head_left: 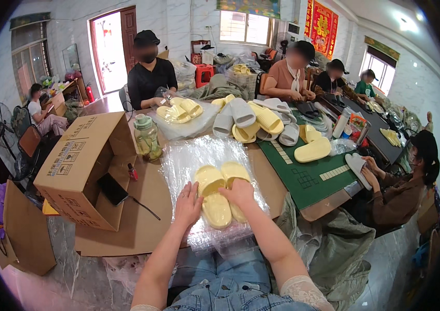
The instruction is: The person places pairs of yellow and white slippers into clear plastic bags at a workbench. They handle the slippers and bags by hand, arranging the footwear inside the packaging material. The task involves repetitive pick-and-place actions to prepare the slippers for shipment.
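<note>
A pair of pale yellow slippers lies side by side, straps away from me, on a pile of clear plastic bags. Glare covers their heel ends; I cannot tell whether a bag layer lies over them. My left hand rests flat beside the left slipper, fingers stretched out and touching its edge. My right hand grips the right slipper at its strap opening. Its thumb points toward the left slipper, and the other fingertips are partly hidden there.
An open cardboard box stands left, with a phone, a small red bottle and a glass jar nearby. Grey and yellow slippers are heaped beyond the bags. A green mat lies right. Several co-workers sit around the tables.
</note>
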Available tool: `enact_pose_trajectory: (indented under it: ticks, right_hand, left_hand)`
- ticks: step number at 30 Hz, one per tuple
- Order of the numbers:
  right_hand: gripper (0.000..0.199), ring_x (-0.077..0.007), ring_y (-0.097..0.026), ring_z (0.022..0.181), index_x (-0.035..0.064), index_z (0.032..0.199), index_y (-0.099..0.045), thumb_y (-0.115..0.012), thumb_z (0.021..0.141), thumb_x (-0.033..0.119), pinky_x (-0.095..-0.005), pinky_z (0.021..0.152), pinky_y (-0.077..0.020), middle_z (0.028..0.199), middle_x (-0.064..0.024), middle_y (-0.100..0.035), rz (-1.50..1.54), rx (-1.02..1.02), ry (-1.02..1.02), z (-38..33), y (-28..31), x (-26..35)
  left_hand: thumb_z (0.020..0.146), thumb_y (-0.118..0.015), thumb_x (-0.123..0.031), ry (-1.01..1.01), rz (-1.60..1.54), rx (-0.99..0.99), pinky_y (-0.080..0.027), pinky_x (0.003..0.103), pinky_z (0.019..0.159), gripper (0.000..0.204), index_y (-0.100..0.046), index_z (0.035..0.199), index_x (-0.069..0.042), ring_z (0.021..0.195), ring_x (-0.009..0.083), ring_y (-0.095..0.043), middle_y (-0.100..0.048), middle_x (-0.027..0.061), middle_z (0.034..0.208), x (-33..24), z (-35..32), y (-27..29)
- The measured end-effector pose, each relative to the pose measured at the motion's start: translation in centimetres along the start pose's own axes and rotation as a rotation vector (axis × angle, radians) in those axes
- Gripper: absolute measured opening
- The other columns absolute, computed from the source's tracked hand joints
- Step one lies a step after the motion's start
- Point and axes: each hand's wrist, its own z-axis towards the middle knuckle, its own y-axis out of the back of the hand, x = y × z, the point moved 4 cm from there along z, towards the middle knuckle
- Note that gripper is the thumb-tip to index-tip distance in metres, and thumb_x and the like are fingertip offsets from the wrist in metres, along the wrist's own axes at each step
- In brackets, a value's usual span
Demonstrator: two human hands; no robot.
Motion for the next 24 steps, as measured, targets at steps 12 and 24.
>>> enact_pose_trajectory:
  ticks: [12, 24]
  right_hand:
    - [0.033, -0.0409, -0.068, 0.073, 0.0059, 0.088, -0.060, -0.064, 0.090, 0.039, -0.0515, 0.067, -0.0523, 0.077, -0.0189, -0.068, 0.153, -0.126, -0.021, -3.2, -4.8, -3.1]
    - [0.009, -0.0084, -0.056, 0.071, -0.0043, 0.087, -0.067, -0.065, 0.083, 0.004, -0.0280, 0.064, -0.0472, 0.071, -0.0032, -0.063, 0.591, -0.660, -0.248, -17.1, 4.7, -19.7]
  left_hand:
    - [0.101, -0.051, -0.032, 0.068, -0.114, -0.065, -0.036, 0.048, 0.114, 0.059, -0.040, 0.151, -0.003, 0.134, 0.0452, -0.048, -0.051, 0.0301, 0.144, 0.6, 0.1, 0.1]
    - [0.101, -0.052, -0.028, 0.089, -0.068, -0.084, -0.038, 0.048, 0.112, 0.052, -0.050, 0.143, 0.003, 0.131, 0.0437, -0.052, -0.056, 0.0286, 0.139, 1.1, 0.1, -0.6]
